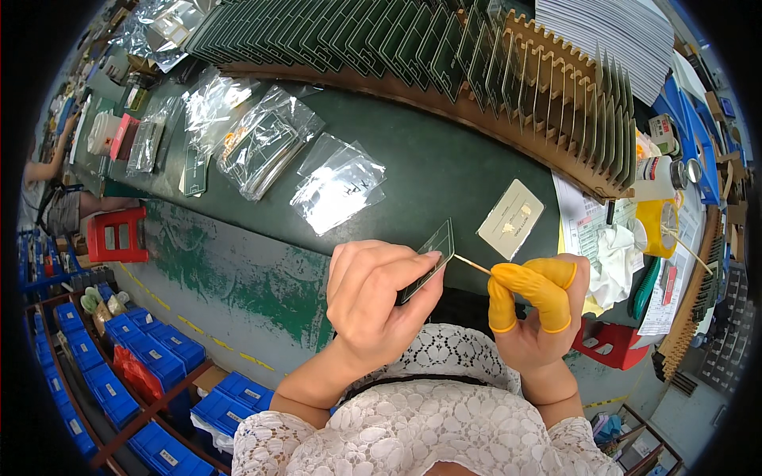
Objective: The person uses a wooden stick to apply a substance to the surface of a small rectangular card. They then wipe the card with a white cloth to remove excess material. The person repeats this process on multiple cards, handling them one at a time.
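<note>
My left hand (379,297) pinches a thin dark green panel (439,247) by its edges, tilted up in front of my body. Yellow finger cots cover several fingertips of my right hand (544,297), which pinches a thin wooden stick (474,265). The stick's far end meets the panel's right edge or lies just beside it; whatever is on that tip is too small to make out. Beyond my right hand, a pale cream panel (512,220) with small markings lies flat on the dark green table (429,170).
A slotted brown rack (476,119) of upright green panels curves along the back. Clear plastic bags (337,186) and bagged panels (266,147) lie left of centre. At right are a yellow container (657,228), a white bottle (659,176), crumpled tissue (615,266) and papers. Blue bins (163,341) stand lower left.
</note>
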A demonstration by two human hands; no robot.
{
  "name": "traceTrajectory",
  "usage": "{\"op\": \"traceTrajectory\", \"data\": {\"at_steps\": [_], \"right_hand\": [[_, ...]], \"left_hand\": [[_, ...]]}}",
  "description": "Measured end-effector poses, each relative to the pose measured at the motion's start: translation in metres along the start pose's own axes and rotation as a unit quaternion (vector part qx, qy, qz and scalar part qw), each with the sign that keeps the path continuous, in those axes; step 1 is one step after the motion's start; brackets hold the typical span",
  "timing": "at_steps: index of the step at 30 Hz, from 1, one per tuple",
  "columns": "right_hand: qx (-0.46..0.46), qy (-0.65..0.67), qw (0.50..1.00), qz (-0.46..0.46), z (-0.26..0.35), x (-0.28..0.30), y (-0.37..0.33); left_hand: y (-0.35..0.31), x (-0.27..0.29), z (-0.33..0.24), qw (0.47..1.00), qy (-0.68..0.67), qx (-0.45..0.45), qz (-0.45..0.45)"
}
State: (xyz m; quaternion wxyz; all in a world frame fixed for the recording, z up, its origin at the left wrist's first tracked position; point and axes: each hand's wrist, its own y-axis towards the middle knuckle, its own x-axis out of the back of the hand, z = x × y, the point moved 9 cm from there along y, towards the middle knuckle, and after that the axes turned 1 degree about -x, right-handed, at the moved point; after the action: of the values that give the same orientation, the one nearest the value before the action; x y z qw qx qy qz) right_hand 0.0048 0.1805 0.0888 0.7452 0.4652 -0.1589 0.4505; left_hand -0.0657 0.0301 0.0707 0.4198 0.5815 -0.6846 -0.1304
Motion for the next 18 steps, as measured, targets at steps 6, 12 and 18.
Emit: {"op": "traceTrajectory", "data": {"at_steps": [6,12,18], "right_hand": [[0.001,-0.002,1.0,-0.001,0.0004,0.001,0.001],[-0.037,0.037,0.999,0.011,-0.005,-0.0002,-0.0011],[-0.039,0.055,0.998,0.005,-0.0052,-0.0038,-0.0001]], "left_hand": [[0.0005,0.0001,0.0,1.0,-0.001,-0.002,0.0],[0.0007,-0.0002,0.0016,1.0,0.003,0.014,0.001],[0.0027,-0.0003,0.0007,1.0,-0.001,0.02,-0.001]]}}
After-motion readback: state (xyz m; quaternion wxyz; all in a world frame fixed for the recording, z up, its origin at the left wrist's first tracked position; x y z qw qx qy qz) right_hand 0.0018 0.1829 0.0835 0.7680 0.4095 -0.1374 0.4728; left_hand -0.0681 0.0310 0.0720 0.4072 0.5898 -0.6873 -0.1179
